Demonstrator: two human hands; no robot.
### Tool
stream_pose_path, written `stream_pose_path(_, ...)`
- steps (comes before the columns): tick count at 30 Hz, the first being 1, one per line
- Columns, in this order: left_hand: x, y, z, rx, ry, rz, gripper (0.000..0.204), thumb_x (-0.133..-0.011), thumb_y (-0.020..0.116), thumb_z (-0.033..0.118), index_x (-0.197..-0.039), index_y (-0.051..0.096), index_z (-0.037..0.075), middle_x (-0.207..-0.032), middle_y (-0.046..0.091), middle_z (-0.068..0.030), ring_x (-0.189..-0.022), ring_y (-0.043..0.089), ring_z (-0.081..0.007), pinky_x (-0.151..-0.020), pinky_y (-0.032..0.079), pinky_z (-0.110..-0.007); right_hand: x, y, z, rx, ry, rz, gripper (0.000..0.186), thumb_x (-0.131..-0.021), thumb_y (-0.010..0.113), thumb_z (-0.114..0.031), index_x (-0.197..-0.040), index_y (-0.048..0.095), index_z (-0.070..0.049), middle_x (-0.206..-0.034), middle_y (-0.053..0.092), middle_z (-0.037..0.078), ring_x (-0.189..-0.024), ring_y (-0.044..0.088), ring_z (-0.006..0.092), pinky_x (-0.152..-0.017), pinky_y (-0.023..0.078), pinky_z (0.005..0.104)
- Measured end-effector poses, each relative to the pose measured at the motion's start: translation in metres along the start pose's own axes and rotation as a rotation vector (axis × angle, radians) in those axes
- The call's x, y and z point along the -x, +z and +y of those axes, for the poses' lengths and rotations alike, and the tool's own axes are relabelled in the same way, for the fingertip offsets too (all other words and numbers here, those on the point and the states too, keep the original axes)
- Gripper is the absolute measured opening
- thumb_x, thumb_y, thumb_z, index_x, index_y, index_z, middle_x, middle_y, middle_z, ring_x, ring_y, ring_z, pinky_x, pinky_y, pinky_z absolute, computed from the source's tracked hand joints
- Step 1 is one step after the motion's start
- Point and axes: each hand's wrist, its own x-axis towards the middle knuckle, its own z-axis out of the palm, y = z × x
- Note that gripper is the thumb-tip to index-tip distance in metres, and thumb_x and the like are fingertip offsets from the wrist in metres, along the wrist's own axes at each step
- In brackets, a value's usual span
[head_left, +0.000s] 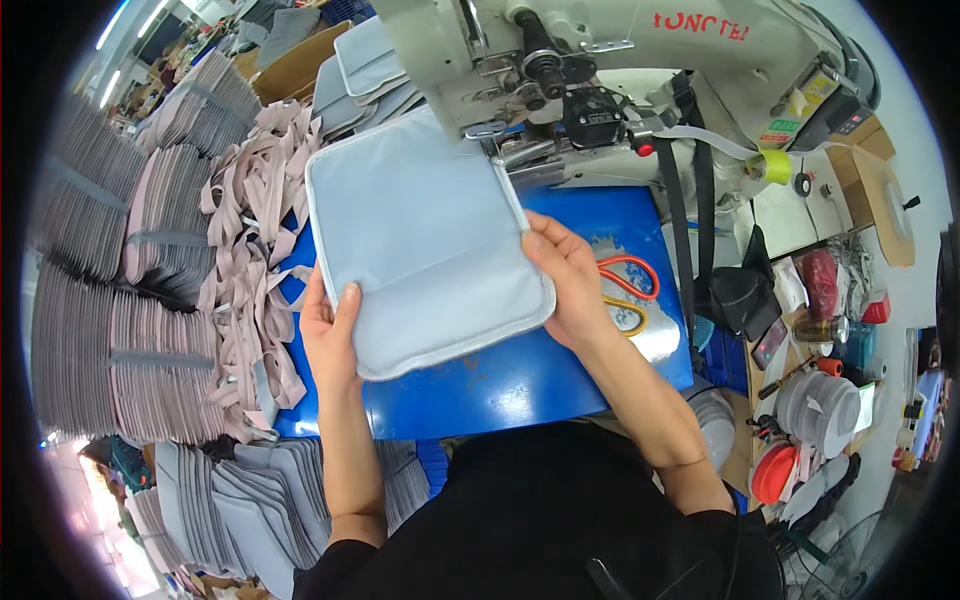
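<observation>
The pale-blue bound fabric panel (430, 225), directly in front of the sewing machine (620, 20), looks light, smooth and bendable but flat-holding, best taken by its 2 side edges: the left hand (332, 325) pinches its lower left edge, and the right hand (568, 278) curls closed on its right edge. Below the sewing machine is a shiny, worn blue tabletop (560, 390); left of the sewing machine, pinkish straps (255, 215) hang beside banded stacks (70, 350) in a crowded workshop.

Scissors (655, 281) lay on the table (490, 392), the pad (425, 235) over it, straps (243, 265) at its left edge, the machine (610, 30) behind it.
</observation>
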Motion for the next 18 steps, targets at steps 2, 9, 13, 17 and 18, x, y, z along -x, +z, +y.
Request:
stream_pose_path(2, -0.013, -0.001, -0.001, 0.011, -0.001, -0.012, 0.063, -0.099, 0.071, 0.011, -0.155, 0.045, -0.002, -0.136, 0.066, -0.0134, -0.117, 0.066, -0.0161, -0.101, 0.052, -0.031, -0.011, 0.003, -0.002, 0.011, -0.007, 0.001, 0.041, -0.105, 0.062, -0.018, -0.138, 0.057, 0.006, -0.121, 0.072, 0.012, -0.105, 0.07, 0.0138, -0.094, 0.057, 0.0287)
stream_pose_path(9, -0.06, 0.0, 0.002, 0.014, 0.012, -0.053, 0.057, -0.1, 0.071, 0.013, -0.151, 0.049, -0.001, -0.128, 0.07, -0.0129, -0.109, 0.07, -0.0165, -0.094, 0.055, -0.031, -0.041, -0.005, -0.013, 0.323, -0.025, 0.104, 0.031, -0.103, 0.068, -0.021, -0.124, 0.066, 0.002, -0.096, 0.07, 0.001, -0.081, 0.062, 0.006, -0.071, 0.051, 0.0225)
stream_pose_path(13, -0.081, -0.002, -0.001, 0.097, 0.001, -0.099, 0.052, -0.1, 0.071, 0.013, -0.146, 0.052, 0.0, -0.122, 0.072, -0.0132, -0.103, 0.071, -0.0164, -0.088, 0.058, -0.031, -0.011, -0.009, -0.089, 0.924, -0.527, 0.282, 0.011, -0.101, 0.071, -0.012, -0.108, 0.072, -0.004, -0.088, 0.066, -0.005, -0.074, 0.055, 0.0033, -0.066, 0.046, 0.0203)
stream_pose_path(17, -0.081, -0.01, 0.0, 0.129, -0.002, -0.075, 0.052, -0.1, 0.071, 0.014, -0.146, 0.052, -0.001, -0.121, 0.072, -0.0136, -0.101, 0.072, -0.0165, -0.087, 0.059, -0.031, -0.013, -0.025, -0.249, 1.138, -1.522, 0.674, 0.018, -0.099, 0.071, -0.01, -0.112, 0.07, 0.002, -0.106, 0.072, 0.011, -0.093, 0.067, 0.0158, -0.084, 0.056, 0.0301)
stream_pose_path(18, -0.084, -0.008, 0.001, 0.146, -0.003, -0.087, 0.053, -0.1, 0.072, 0.015, -0.147, 0.052, 0.0, -0.121, 0.072, -0.0135, -0.101, 0.072, -0.0164, -0.087, 0.059, -0.032, -0.012, -0.012, -0.289, 1.233, -1.615, 0.82, 0.026, -0.096, 0.075, -0.015, -0.113, 0.072, 0.004, -0.109, 0.073, 0.011, -0.098, 0.067, 0.0173, -0.09, 0.055, 0.0321)
